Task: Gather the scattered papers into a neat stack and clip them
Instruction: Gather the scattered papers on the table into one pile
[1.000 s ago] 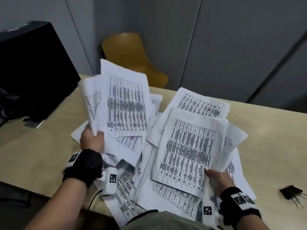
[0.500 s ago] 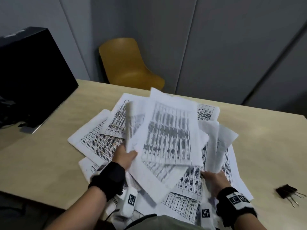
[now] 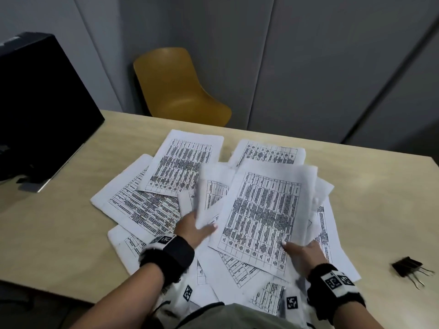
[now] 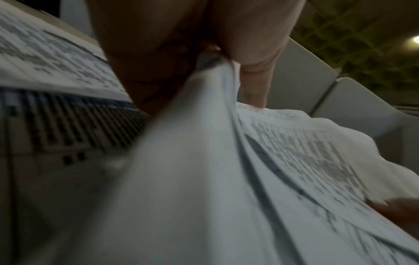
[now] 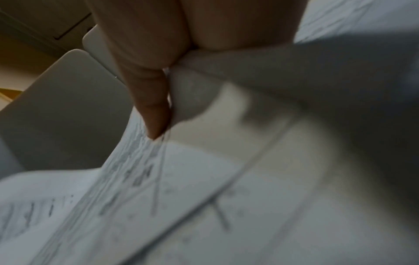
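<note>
Grey partition walls and a mustard chair point(image 3: 175, 86) stand behind the pale wooden surface point(image 3: 59, 233), where printed papers point(image 3: 171, 167) lie fanned and overlapping, with a dark monitor point(image 3: 40, 103) at the far left. Both hands are closed on sheets. The left hand point(image 3: 194, 230) pinches a loose bunch between thumb and fingers, as the left wrist view confirms, while the right hand point(image 3: 303, 251) grips the near corner of the top sheet point(image 3: 263, 214) and several pages under it, thumb on the print. A black binder clip point(image 3: 407, 269) waits on the surface well to the right, apart from the pile. The held sheets sit at different angles, so pulling them together now could crease a corner or let a page slide out, since neither grip covers the whole bunch; several sheets at the far left lie outside either grip and could be left behind. Pages near the front edge overhang towards the person and might drop off if dragged. Compared with half a second ago, the bunch in the left hand has come down from its raised, blurred position to lie low over the pile, and more of the flat sheets at the far side are now uncovered.
</note>
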`<state>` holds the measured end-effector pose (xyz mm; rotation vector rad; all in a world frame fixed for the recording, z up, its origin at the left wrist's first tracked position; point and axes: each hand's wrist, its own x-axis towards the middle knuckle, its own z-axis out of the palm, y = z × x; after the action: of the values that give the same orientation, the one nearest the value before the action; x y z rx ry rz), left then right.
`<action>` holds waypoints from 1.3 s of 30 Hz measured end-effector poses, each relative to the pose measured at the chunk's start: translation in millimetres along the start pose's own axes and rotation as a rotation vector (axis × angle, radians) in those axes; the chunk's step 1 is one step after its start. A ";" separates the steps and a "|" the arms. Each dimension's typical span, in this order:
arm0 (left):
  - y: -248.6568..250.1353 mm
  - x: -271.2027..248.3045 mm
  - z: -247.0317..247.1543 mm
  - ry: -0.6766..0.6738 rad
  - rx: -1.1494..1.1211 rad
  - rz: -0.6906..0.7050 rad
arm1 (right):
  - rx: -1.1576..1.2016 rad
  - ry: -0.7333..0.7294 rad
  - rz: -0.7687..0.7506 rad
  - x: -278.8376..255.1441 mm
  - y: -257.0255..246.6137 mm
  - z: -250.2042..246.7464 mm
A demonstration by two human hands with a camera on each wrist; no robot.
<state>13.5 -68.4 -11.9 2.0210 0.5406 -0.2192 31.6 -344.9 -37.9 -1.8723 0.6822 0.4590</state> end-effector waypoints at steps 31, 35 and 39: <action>-55.2 33.3 -48.9 0.138 0.537 -0.246 | 0.147 0.025 0.117 11.5 14.2 -4.6; -52.5 21.1 -45.7 0.297 0.417 -0.167 | 0.114 0.025 0.117 12.1 13.6 -6.6; -52.2 6.9 -56.6 0.432 0.100 -0.447 | 0.097 0.027 0.108 8.6 10.5 -5.0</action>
<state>-8.6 4.0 -27.7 2.0275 1.2776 -0.0734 31.4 -354.7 -48.5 -1.7594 0.8129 0.4623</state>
